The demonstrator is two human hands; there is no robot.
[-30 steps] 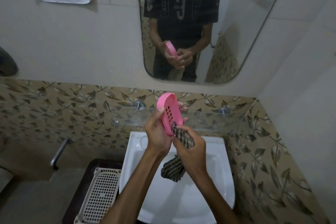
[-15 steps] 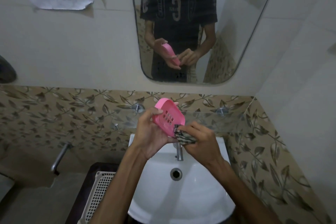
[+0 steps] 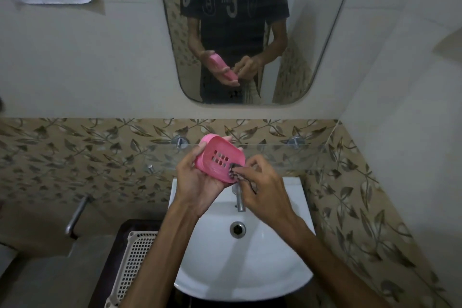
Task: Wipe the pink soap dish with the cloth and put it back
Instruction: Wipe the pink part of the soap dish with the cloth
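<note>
Above the basin, at the fingers: right hand [image 3: 262, 189] pinches a small wad of checked cloth [image 3: 235, 174] between thumb and fingertips, pressed on the near rim of the pink soap dish [image 3: 220, 161]; left hand [image 3: 197, 180] cups that dish from beneath, thumb curled over its left edge, fingertips showing past the far side. Change noted — a second ago the dish stood nearly on edge with the cloth trailing down in a long fold; now it lies tilted back, slotted inner face up, and the cloth is gathered to a tight pad. Reading: wiping has passed to the inside surface, so the cleaning seems well along, return not yet begun. Outward — tap [image 3: 239, 199] and white sink [image 3: 275, 270] directly below; glass shelf [image 3: 275, 155] just behind the hands, a likely resting place; mirror [image 3: 312, 32] above.
</note>
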